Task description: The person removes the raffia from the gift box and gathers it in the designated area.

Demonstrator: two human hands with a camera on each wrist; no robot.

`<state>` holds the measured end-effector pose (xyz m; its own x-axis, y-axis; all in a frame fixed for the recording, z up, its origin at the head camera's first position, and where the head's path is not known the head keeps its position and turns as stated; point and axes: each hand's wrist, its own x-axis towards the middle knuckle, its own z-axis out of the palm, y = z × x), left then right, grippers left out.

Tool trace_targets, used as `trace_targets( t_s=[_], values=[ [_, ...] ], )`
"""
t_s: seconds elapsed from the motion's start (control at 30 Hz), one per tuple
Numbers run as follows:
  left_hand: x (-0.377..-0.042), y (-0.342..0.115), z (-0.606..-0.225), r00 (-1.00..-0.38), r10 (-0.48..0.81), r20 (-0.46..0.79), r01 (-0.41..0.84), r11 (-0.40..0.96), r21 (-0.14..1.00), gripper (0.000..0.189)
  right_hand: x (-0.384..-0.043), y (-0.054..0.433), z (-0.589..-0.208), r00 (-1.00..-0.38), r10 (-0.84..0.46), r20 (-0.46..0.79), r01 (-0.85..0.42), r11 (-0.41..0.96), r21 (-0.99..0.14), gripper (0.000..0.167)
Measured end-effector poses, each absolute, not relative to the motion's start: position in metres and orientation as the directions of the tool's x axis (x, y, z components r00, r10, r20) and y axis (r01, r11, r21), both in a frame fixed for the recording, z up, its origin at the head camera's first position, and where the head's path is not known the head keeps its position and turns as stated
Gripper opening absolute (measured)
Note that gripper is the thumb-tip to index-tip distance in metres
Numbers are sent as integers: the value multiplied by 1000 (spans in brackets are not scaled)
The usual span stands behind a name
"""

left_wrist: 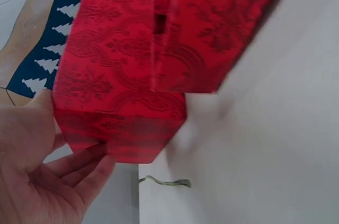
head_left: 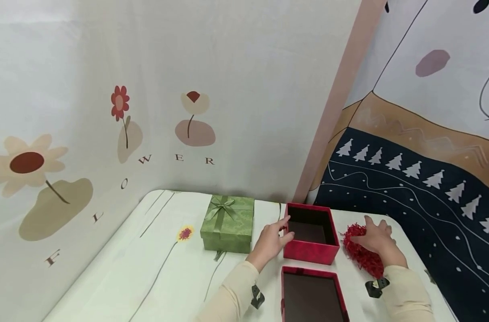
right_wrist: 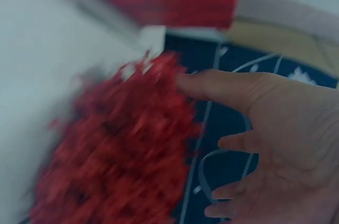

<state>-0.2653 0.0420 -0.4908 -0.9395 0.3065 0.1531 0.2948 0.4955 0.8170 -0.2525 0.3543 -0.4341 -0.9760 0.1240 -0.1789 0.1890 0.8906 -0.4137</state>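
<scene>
At nine o'clock of the red box (head_left: 310, 252), the left hand (head_left: 268, 241) is touching its wall, fingers relaxed, presumably steadying it; toward three, the right hand (head_left: 375, 239) is hanging spread beside red shreds (head_left: 363, 258), gripping nothing.

Against the left fingers (left_wrist: 98, 175) sits the red gift box (head_left: 310, 252), papered card by the look of it, smooth, with a soft sheen across its damask print, and matt dark inside! Over at the right thumb (right_wrist: 222, 84), the shredded filler (head_left: 367, 259), crinkly like paper, all rough and frayed! Nearer than the left fingers, the box lid (head_left: 312, 297) shows a flat matt lining. To their left, the green gift box (head_left: 232, 240) wears patterned paper under a satiny ribbon bow (head_left: 221, 209). Beneath the fingers, smooth matt tablecloth (head_left: 164, 286)!
</scene>
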Motion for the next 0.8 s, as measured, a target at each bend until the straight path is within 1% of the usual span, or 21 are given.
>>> trace_targets(
  t_s=[0.17,0.33,0.53,0.67,0.8],
  values=[
    [-262,40,-482,-931,297,214,344,513,786,58,-262,326,-416,-994,85,-74,110,880,-461,87],
    [-258,37,-467,-925,277,261,372,512,774,53,-269,299,-402,-999,24,22,9,866,-501,82],
    [-251,20,-441,-936,243,256,349,520,780,53,-276,258,-392,-993,-46,111,-99,841,-533,75],
    [-250,0,-426,-950,180,257,314,535,784,54,-281,234,-387,-983,-86,163,-163,819,-550,72],
    [-249,-21,-421,-968,119,220,248,553,795,55,-282,218,-387,-976,-105,190,-197,795,-574,70]
  ],
)
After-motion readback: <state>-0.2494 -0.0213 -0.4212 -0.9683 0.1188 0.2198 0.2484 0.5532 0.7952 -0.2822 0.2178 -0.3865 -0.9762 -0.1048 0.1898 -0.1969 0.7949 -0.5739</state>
